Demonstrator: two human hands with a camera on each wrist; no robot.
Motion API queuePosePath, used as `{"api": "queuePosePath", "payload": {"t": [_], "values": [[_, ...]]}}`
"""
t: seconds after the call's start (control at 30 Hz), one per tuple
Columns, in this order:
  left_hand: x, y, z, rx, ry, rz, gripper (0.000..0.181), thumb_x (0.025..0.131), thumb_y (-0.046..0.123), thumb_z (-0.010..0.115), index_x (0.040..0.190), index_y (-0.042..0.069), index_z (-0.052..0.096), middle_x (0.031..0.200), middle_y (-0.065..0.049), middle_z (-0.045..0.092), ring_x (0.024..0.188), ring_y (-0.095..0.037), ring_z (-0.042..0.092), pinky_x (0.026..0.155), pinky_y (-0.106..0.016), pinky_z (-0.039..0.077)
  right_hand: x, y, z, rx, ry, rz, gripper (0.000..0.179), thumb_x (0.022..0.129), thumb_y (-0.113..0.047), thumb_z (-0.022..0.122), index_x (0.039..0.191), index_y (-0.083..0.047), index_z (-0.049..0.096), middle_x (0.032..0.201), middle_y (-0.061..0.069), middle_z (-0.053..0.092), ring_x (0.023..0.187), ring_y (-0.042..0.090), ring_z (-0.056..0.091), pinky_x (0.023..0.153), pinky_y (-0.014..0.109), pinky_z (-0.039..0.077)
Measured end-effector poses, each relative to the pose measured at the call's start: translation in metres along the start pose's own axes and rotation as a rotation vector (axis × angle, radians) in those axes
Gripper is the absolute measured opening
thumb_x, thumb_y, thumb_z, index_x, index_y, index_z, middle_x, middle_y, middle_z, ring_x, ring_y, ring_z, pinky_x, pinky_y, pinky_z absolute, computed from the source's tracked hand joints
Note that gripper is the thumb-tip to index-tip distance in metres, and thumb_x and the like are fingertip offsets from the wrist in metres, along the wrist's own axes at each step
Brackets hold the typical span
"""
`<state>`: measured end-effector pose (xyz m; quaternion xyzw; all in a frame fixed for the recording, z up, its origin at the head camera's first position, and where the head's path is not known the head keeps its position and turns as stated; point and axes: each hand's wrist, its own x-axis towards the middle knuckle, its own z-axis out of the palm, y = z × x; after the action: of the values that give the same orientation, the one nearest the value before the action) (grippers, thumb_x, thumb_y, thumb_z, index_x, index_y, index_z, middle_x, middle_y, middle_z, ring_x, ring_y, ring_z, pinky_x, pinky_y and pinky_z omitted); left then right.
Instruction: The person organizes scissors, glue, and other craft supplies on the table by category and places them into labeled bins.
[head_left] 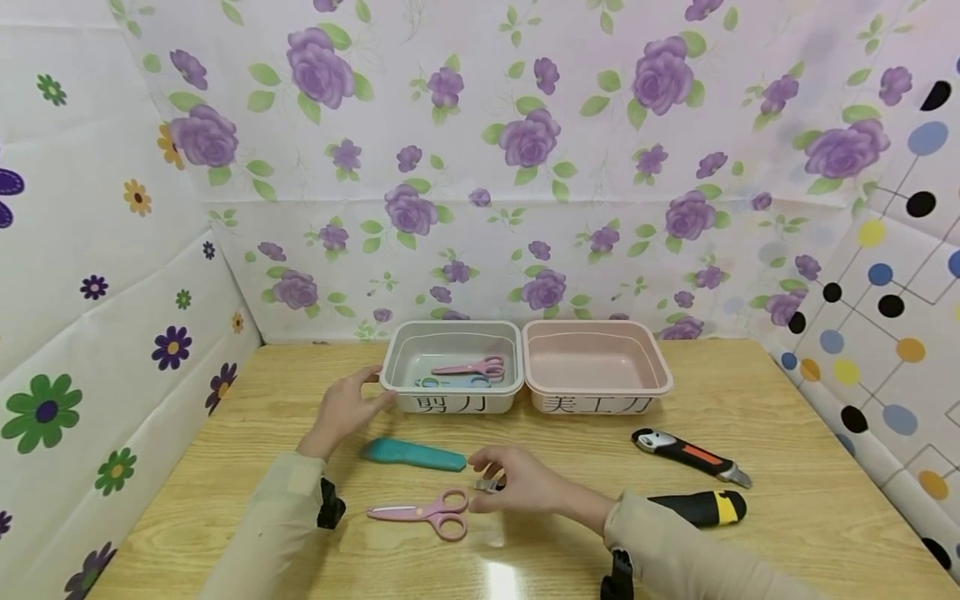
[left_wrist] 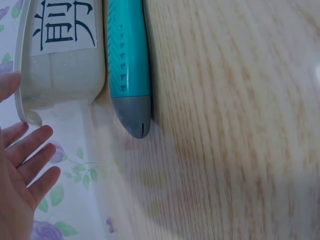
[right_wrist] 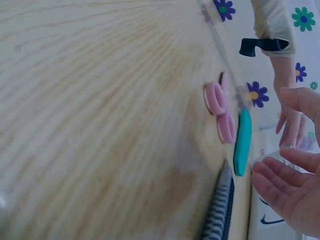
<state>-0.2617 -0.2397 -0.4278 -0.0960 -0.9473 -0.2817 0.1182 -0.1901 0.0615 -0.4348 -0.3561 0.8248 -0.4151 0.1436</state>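
My left hand [head_left: 347, 410] is at the left end of a grey plastic bin [head_left: 397, 399], its thumb and fingertips right at the rim. A pair of pink scissors [head_left: 472, 367] and a blue-and-green pair [head_left: 459, 382] lie in that bin. My right hand [head_left: 525, 481], fingers spread and slightly bent, hovers over a utility knife [right_wrist: 218, 210] with a grey ribbed handle, mostly hidden in the head view. Left of this hand lie a teal utility knife [head_left: 416, 454] with a grey tip and another pair of pink scissors [head_left: 435, 512].
A pink bin [head_left: 600, 392] stands against the grey one; both carry printed labels. A black-and-orange utility knife [head_left: 692, 454] lies at the right. Nearer is a black-and-yellow utility knife [head_left: 705, 507], partly behind my right sleeve. Patterned cloth [head_left: 480, 175] surrounds the wooden table [head_left: 780, 533].
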Motion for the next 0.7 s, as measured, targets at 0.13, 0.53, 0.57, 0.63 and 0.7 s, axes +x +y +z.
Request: {"api": "queuePosePath", "payload": {"t": [0.13,0.53,0.57,0.63,0.7], "values": [[-0.001,0.0,0.0,-0.002,0.002,0.004,0.056,0.083,0.038,0.063,0.127,0.004,0.052,0.109,-0.017,0.063,0.1,-0.039,0.057,0.083,-0.056,0.042,0.0,0.0,0.009,-0.02,-0.013,0.002,0.056,0.071,-0.022,0.075,0.117,0.004,0.055,0.109,0.015,0.059,0.093,0.022,0.058,0.077,0.026,0.049],[-0.001,0.002,-0.002,-0.003,-0.001,0.002,0.056,0.083,0.036,0.063,0.126,0.003,0.052,0.11,-0.018,0.062,0.099,-0.04,0.057,0.083,-0.056,0.042,0.006,0.001,0.028,-0.115,0.021,0.022,0.066,0.065,-0.031,0.08,0.116,0.002,0.056,0.103,0.009,0.057,0.091,0.015,0.054,0.081,0.022,0.045],[-0.001,0.002,-0.002,-0.004,-0.002,0.003,0.056,0.083,0.036,0.063,0.126,0.003,0.052,0.11,-0.018,0.063,0.099,-0.04,0.057,0.083,-0.056,0.042,0.006,0.001,0.029,-0.121,0.023,0.027,0.066,0.065,-0.032,0.08,0.117,0.001,0.056,0.103,0.008,0.057,0.091,0.015,0.053,0.081,0.022,0.044],[-0.001,0.002,-0.002,-0.005,-0.003,0.005,0.056,0.083,0.036,0.063,0.126,0.003,0.052,0.109,-0.018,0.063,0.099,-0.04,0.057,0.083,-0.056,0.042,0.006,0.002,0.031,-0.13,0.018,0.034,0.067,0.065,-0.033,0.08,0.117,0.001,0.055,0.103,0.007,0.055,0.092,0.014,0.052,0.081,0.022,0.044],[-0.001,0.003,-0.002,-0.003,-0.006,0.007,0.056,0.083,0.036,0.063,0.126,0.002,0.051,0.109,-0.018,0.062,0.1,-0.04,0.057,0.083,-0.056,0.042,0.007,0.002,0.032,-0.138,0.009,0.048,0.068,0.066,-0.035,0.08,0.119,-0.001,0.055,0.103,0.005,0.053,0.093,0.012,0.051,0.081,0.021,0.044]]}}
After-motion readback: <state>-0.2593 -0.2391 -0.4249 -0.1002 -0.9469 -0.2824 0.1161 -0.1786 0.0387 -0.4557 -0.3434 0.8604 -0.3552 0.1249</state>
